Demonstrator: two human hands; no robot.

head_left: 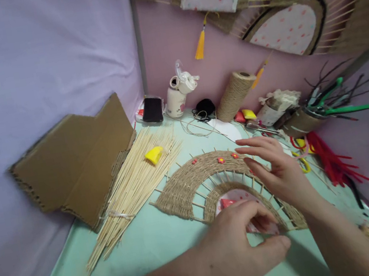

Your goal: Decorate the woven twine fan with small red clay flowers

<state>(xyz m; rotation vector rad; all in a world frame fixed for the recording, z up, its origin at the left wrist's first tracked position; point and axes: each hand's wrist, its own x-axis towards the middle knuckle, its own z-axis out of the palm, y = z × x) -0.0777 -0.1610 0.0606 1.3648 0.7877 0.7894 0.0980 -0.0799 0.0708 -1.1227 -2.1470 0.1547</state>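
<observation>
Your left hand [238,242] pinches the half-round fan [185,185] at its near edge, right hand [277,167] spread on it; skewers [132,185] lie left

Half-round woven jute fan piece [185,185]: rough, fibrous twine, matt, over bare pale wooden ribs. Bundle of thin bamboo skewers [132,185]: smooth, dry, matt wood. Brown corrugated cardboard sheet [77,161]: matt paper, fluted raw edges. Tan jute twine roll [234,96]: coarse, hairy. Mint-green tabletop [153,243]: smooth, slight sheen. Black phone [153,109]: glossy screen. Small yellow plastic wedge [154,154]: shiny. Red pipe cleaners [331,162]: fuzzy. Lilac wall cloth [32,65]: soft, matt, creased.
</observation>
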